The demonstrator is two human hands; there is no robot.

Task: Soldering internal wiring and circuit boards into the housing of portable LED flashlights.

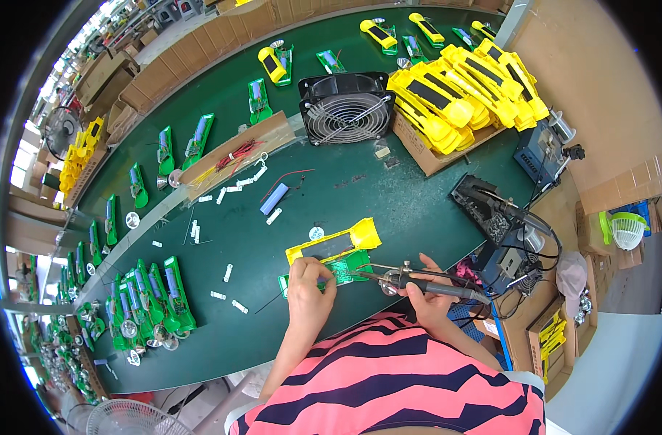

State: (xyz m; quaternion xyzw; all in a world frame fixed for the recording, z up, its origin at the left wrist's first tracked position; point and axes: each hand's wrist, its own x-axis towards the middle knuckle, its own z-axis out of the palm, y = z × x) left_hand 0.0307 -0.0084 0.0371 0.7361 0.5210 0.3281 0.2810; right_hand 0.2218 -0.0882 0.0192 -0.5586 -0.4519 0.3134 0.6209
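Observation:
My right hand (431, 301) grips a soldering iron (443, 288) with a thin metal guide along it; its tip reaches over a small green circuit board (341, 270). That board lies in a green lamp housing (358, 259), joined or laid close against a yellow cover (363, 233) with a dark panel. My left hand (310, 290) is closed in a pinch over the housing's left end; whatever its fingertips hold is hidden. A thin dark wire (268, 304) sticks out beside it. A round silver reflector (387, 286) shows under the iron. Farther off lies a blue battery cell (275, 198) with red and black wires.
Several small white strips (228, 272) lie scattered at left. Green housings with batteries (173, 290) cluster beyond them. A black fan (347, 109) stands at the back, beside a carton of yellow covers (461, 94). At right are an iron stand (483, 206) and a blue soldering station (537, 152).

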